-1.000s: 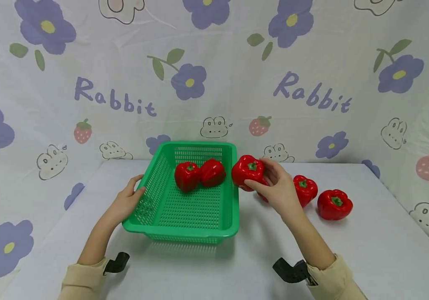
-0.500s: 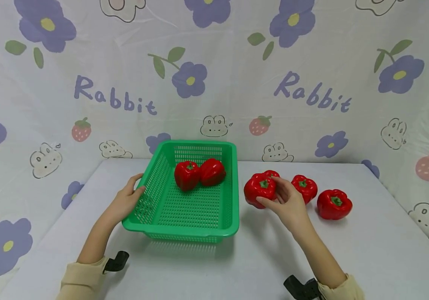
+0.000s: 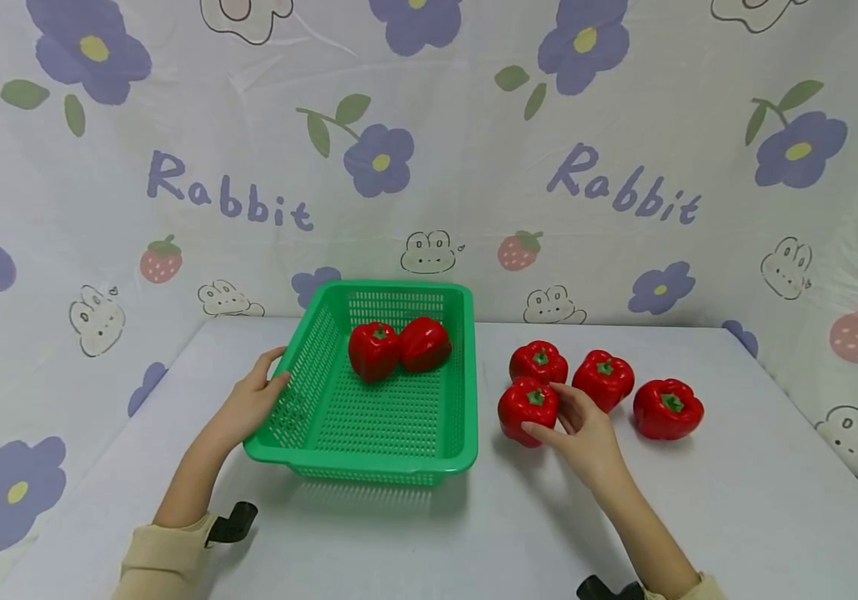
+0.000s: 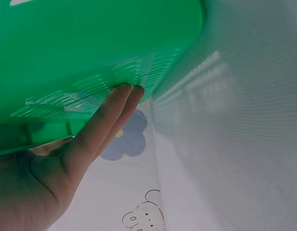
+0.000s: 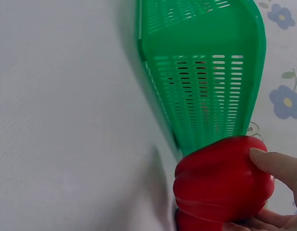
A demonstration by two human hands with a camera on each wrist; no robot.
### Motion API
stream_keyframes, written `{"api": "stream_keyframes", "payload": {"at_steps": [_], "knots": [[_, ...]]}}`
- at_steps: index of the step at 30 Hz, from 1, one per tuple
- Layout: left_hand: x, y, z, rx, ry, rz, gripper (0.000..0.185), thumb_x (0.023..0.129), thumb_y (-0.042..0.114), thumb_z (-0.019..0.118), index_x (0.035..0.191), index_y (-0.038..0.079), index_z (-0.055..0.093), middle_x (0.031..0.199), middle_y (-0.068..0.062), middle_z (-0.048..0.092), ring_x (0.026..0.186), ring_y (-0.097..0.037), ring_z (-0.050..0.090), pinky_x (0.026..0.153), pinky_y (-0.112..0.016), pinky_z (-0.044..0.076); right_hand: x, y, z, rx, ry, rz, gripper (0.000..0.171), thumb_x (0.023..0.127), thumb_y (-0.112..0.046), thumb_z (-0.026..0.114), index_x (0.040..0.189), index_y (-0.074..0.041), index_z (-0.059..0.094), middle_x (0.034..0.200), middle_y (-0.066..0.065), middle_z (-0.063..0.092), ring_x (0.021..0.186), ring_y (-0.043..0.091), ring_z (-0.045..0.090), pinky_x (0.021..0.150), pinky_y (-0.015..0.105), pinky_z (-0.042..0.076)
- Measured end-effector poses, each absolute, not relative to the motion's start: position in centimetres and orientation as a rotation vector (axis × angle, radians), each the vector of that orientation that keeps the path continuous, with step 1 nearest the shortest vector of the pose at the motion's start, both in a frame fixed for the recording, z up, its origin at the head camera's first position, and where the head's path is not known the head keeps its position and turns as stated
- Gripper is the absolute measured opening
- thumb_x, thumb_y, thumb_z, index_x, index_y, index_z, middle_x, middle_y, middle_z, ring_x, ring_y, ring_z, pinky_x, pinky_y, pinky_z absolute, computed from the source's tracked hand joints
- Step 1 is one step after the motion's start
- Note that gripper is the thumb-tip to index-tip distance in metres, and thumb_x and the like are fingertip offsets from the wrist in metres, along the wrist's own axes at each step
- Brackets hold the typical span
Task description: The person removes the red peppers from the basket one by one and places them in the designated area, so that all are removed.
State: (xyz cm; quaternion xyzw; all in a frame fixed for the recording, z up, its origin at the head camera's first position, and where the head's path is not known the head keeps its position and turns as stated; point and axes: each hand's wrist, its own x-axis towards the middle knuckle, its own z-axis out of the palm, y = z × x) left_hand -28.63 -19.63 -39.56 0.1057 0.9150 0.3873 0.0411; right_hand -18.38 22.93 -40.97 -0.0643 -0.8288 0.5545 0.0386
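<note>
The right hand [image 3: 586, 433] has moved its red pepper [image 3: 526, 414] away from the green basket [image 3: 376, 425]; a second ago that pepper was raised right beside the rim, and now I see it lower, at the basket's three o'clock. It is pinched between thumb and fingers, though I can't tell whether its base touches the table [image 3: 429, 550]. At nine o'clock the left hand [image 3: 248, 404] keeps hold of the basket's side. I judge that this pepper now belongs with the loose group outside: a back pepper [image 3: 539, 362] at its twelve o'clock, a middle pepper [image 3: 604, 380] at two, an end pepper [image 3: 669, 409] at three. Inside, two peppers [image 3: 373, 352] sit together, toward the basket's twelve to one o'clock.
</note>
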Motion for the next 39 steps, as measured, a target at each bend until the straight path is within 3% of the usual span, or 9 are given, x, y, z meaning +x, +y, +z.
{"api": "stream_keyframes", "payload": {"at_steps": [12, 27, 34, 39], "knots": [[-28.5, -19.5, -39.3, 0.328, 2.803, 1.181, 0.057, 0.107, 0.033, 0.033, 0.156, 0.01, 0.014, 0.135, -0.036, 0.05, 0.098, -0.032, 0.062, 0.077, -0.038, 0.048, -18.3, 23.4, -42.1, -0.198, -2.548, 1.708, 0.076, 0.088, -0.019, 0.073, 0.15, -0.005, 0.032, 0.154, 0.02, 0.035, 0.144, 0.039, 0.033, 0.109, 0.042, 0.037], [-28.3, -19.5, -39.4, 0.327, 2.791, 1.193, 0.058, 0.107, 0.033, 0.033, 0.156, 0.01, 0.013, 0.133, -0.036, 0.051, 0.093, -0.03, 0.064, 0.074, -0.036, 0.049, -18.1, 23.3, -42.1, -0.194, -2.564, 1.725, 0.078, 0.088, -0.017, 0.072, 0.152, -0.005, 0.027, 0.157, 0.02, 0.029, 0.147, 0.039, 0.026, 0.112, 0.043, 0.034], [-28.3, -19.5, -39.5, 0.341, 2.803, 1.181, 0.057, 0.107, 0.033, 0.032, 0.156, 0.01, 0.013, 0.136, -0.036, 0.049, 0.103, -0.036, 0.062, 0.08, -0.042, 0.049, -18.2, 23.3, -42.4, -0.18, -2.572, 1.705, 0.079, 0.089, -0.017, 0.071, 0.152, -0.006, 0.026, 0.158, 0.02, 0.028, 0.147, 0.038, 0.026, 0.113, 0.045, 0.033], [-28.3, -19.4, -39.4, 0.335, 2.804, 1.187, 0.057, 0.107, 0.032, 0.033, 0.156, 0.01, 0.014, 0.133, -0.036, 0.051, 0.098, -0.033, 0.063, 0.078, -0.04, 0.049, -18.1, 23.4, -42.4, -0.165, -2.571, 1.709, 0.079, 0.089, -0.018, 0.071, 0.153, -0.005, 0.026, 0.158, 0.019, 0.028, 0.147, 0.038, 0.025, 0.113, 0.044, 0.032]]}}
